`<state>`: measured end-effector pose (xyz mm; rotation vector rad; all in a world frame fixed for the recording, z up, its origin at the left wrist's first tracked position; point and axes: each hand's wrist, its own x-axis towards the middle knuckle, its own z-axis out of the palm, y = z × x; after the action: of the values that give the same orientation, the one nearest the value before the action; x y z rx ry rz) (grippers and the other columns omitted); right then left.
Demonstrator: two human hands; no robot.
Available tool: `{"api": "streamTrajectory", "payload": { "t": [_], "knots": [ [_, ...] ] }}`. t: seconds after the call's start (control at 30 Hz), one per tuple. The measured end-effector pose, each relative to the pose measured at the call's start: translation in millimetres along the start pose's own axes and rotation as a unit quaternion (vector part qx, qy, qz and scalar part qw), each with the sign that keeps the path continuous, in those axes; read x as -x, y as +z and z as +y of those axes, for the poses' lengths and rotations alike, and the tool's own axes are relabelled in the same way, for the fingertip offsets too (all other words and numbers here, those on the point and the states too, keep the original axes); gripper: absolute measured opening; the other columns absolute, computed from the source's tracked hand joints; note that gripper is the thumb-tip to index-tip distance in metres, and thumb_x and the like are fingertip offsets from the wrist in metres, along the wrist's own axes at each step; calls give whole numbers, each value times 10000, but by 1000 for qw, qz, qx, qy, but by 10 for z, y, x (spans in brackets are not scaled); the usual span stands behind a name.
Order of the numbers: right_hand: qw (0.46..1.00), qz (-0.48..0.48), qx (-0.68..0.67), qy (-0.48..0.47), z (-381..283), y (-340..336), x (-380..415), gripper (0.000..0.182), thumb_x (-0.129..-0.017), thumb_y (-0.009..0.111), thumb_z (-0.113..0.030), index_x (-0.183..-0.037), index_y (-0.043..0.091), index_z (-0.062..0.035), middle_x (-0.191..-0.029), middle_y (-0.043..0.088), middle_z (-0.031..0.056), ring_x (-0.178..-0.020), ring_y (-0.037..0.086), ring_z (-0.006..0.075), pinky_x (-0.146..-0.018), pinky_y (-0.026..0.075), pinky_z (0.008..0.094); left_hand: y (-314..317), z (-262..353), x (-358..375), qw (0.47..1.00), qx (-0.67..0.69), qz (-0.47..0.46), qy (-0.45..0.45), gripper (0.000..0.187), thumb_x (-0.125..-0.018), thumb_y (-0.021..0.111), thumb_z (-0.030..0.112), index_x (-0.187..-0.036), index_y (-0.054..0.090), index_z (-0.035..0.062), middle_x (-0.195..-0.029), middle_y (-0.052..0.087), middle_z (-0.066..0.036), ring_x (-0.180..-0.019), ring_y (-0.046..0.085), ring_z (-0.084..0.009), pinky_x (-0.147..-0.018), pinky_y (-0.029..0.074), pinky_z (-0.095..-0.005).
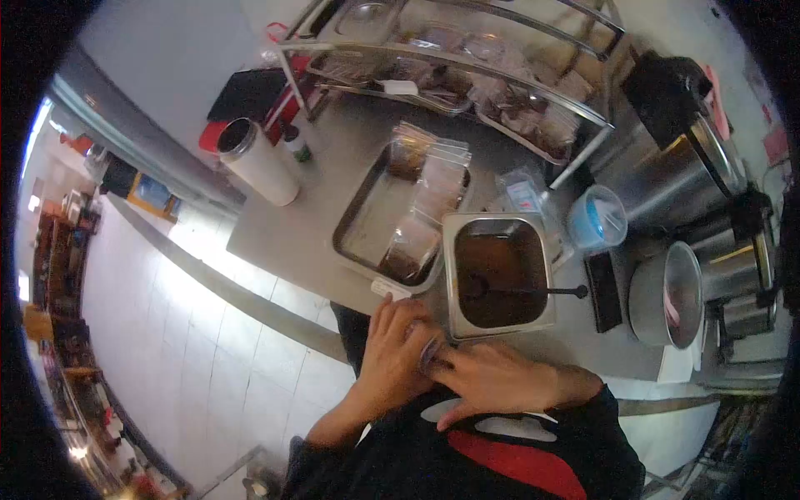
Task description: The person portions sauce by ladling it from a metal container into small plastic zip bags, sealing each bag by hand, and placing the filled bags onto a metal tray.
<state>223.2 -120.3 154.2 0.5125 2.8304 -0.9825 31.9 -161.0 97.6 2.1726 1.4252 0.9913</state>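
Observation:
Close to my body, at the table's front edge, both hands meet around a small clear plastic cup (430,351). My left hand (392,346) is closed around its left side. The fingers of my right hand (492,375) press on it from the right, and they hide much of it. Just beyond sits a square steel container (452,275) of brown liquid, with a black-handled ladle (571,292) resting across its rim. Left of that, a shallow metal tray (354,212) holds a row of clear plastic packs (440,183) with dark contents.
A metal rack (467,54) with filled trays stands at the back. A white tumbler (265,171) and a small bottle (296,143) are at left. On the right are a blue-and-clear tub (597,218), a black phone-like slab (603,292), a steel pot (654,300) and large steel vessels (667,179).

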Motion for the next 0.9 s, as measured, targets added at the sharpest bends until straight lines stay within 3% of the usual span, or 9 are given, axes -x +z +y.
{"api": "streamTrajectory", "payload": {
  "t": [0.13, 0.2, 0.27, 0.33, 0.43, 0.63, 0.73, 0.83, 0.9],
  "knots": [
    [999, 42, -13, -19, -70, -167, 38, 704, -806, 677, -549, -1188, 559, 30, -1149, 612, 213, -933, 659, 394, -816, 541, 446, 60, -55, 41, 999, 24, 27, 13, 420, -610, 804, 114, -967, 584, 95, -1088, 545, -123, -1135, 522, -369, -1080, 342, -592],
    [990, 129, -52, -22, -36, -296, 221, 719, -802, 680, -563, -1223, 590, 13, -1251, 609, 192, -1004, 658, 366, -861, 528, 426, 34, -47, 0, 995, 70, 76, -1, 411, -639, 836, 149, -961, 583, 105, -1081, 563, -117, -1102, 548, -356, -1065, 362, -564],
    [942, 335, 2, 24, 233, -231, 589, 665, -821, 710, -508, -1244, 613, -4, -1239, 626, 179, -984, 657, 343, -874, 509, 408, -39, -109, 25, 992, 73, 108, -2, 442, -677, 874, 197, -990, 574, 106, -1043, 578, -107, -1046, 577, -328, -985, 432, -477],
    [824, 503, 149, 213, 502, -219, 797, 617, -800, 758, -402, -1255, 608, -13, -1124, 662, 163, -929, 650, 323, -857, 489, 403, -87, -182, 100, 985, 128, 110, -48, 445, -692, 870, 192, -1006, 568, 100, -1022, 584, -101, -1007, 591, -312, -912, 462, -442],
    [783, 478, 20, 397, 927, -12, 1193, 545, -777, 778, -261, -1236, 609, -20, -1040, 671, 165, -842, 633, 309, -792, 492, 404, 56, -290, 241, 973, 175, 112, -99, 449, -709, 869, 196, -1019, 562, 91, -1000, 592, -93, -957, 607, -292, -828, 489, -398],
    [837, 345, 11, 424, 741, -32, 1044, 349, -758, 779, -108, -1066, 661, 3, -853, 645, 168, -755, 604, 279, -693, 494, 410, 173, -286, 264, 969, 206, 90, -107, 445, -728, 866, 231, -1028, 573, 84, -1010, 602, -92, -950, 619, -284, -807, 503, -385],
    [869, 350, -8, 350, 819, -93, 975, 237, -742, 768, -47, -957, 683, 2, -778, 625, 141, -734, 603, 296, -683, 494, 413, 167, -254, 216, 972, 193, 73, -114, 440, -735, 861, 241, -1032, 581, 79, -1015, 608, -101, -960, 622, -286, -815, 504, -389],
    [897, 312, 92, 301, 717, -196, 784, 159, -754, 711, -10, -913, 694, -18, -826, 621, 122, -785, 592, 313, -739, 485, 424, 158, -212, 210, 972, 188, 86, -113, 437, -734, 860, 244, -1030, 585, 77, -1013, 611, -105, -962, 623, -290, -819, 504, -388],
    [901, 334, 190, 200, 740, -267, 698, 91, -758, 686, 18, -848, 677, 5, -801, 596, 126, -787, 559, 315, -712, 446, 427, 136, -186, 225, 973, 180, 91, -114, 435, -729, 863, 238, -1025, 587, 77, -1006, 613, -103, -958, 624, -287, -818, 504, -383]
  ]
}}
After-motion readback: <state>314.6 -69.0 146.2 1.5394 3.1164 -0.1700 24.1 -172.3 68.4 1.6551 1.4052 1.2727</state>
